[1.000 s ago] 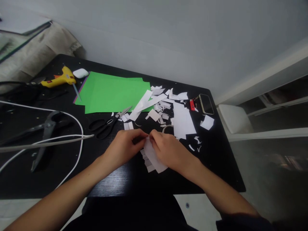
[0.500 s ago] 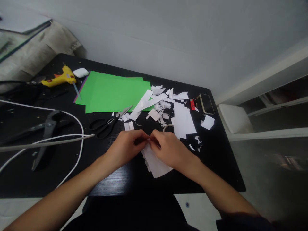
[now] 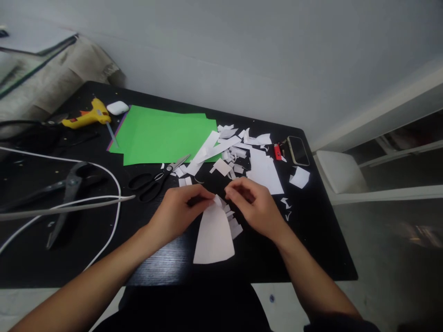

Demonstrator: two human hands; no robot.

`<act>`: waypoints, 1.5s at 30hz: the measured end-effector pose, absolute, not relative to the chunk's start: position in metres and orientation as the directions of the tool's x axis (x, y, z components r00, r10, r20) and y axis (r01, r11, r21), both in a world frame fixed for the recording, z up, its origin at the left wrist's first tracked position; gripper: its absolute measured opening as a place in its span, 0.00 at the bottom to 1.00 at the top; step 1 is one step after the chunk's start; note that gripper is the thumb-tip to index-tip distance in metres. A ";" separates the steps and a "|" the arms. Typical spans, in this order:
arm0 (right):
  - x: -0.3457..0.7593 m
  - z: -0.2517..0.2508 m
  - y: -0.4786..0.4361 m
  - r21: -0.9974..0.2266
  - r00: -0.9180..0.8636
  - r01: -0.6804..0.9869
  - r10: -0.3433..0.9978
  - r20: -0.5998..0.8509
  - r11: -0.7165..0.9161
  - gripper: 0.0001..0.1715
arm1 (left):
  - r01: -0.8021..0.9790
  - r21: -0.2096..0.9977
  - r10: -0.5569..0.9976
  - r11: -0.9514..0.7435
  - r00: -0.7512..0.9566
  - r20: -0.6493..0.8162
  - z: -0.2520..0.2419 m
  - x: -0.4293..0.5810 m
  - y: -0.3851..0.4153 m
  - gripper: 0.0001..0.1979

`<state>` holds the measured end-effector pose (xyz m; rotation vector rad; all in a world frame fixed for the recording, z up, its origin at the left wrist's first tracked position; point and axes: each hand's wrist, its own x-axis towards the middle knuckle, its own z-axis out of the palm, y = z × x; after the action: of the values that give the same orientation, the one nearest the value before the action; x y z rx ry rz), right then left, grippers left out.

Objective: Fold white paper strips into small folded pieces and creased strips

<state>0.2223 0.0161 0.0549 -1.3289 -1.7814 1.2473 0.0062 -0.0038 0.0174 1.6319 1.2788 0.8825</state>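
Observation:
My left hand (image 3: 182,205) pinches the narrow top of a white fan-shaped piece of paper (image 3: 214,237), whose wide curved end points toward me. Behind its right edge, small folded paper tabs (image 3: 235,227) stick out. Just right of the paper's tip is my right hand (image 3: 254,203), apart from it, with thumb and forefinger drawn together. Whether anything tiny sits between those fingertips is too small to tell. Black-handled scissors (image 3: 152,182) lie beyond my left hand, blades partly over white scraps (image 3: 180,171).
Green sheets (image 3: 166,133) lie at the back, with white strips and offcuts (image 3: 233,157) beside them. A yellow glue gun (image 3: 92,115), white case (image 3: 117,108), pliers (image 3: 69,193) and white cable (image 3: 119,184) are left. A red lighter (image 3: 277,152) and phone (image 3: 298,151) lie right.
My right hand has let go of the paper and moved a little right. The paper has swung leftward, so its smooth face shows and its tabs are on the right.

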 end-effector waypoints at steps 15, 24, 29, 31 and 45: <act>0.213 0.009 0.017 -0.991 -0.354 -0.091 0.933 -0.061 -0.100 0.12 | 0.368 0.904 0.968 -0.216 0.203 0.149 0.009 0.006 -0.005 0.04; 0.208 0.007 0.014 -0.988 -0.283 -0.112 0.957 -0.066 -0.101 0.12 | 0.483 0.730 0.875 -0.483 0.274 0.399 0.007 0.005 -0.006 0.04; 0.207 0.008 0.012 -0.979 -0.305 -0.153 0.949 -0.086 -0.138 0.11 | 0.498 0.743 0.894 -0.447 0.238 0.379 0.009 0.005 -0.007 0.04; 0.207 0.008 0.012 -0.975 -0.316 -0.165 0.945 -0.090 -0.148 0.12 | 0.496 0.755 0.904 -0.428 0.228 0.363 0.011 0.005 -0.007 0.05; 0.208 0.008 0.013 -0.975 -0.326 -0.149 0.939 -0.107 -0.163 0.10 | 0.421 0.822 0.917 -0.384 0.281 0.284 0.014 0.000 -0.006 0.07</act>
<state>0.2084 0.0129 0.0076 -1.0057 -1.2343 1.6262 0.0003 -0.0055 0.0137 1.9329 1.1974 1.0269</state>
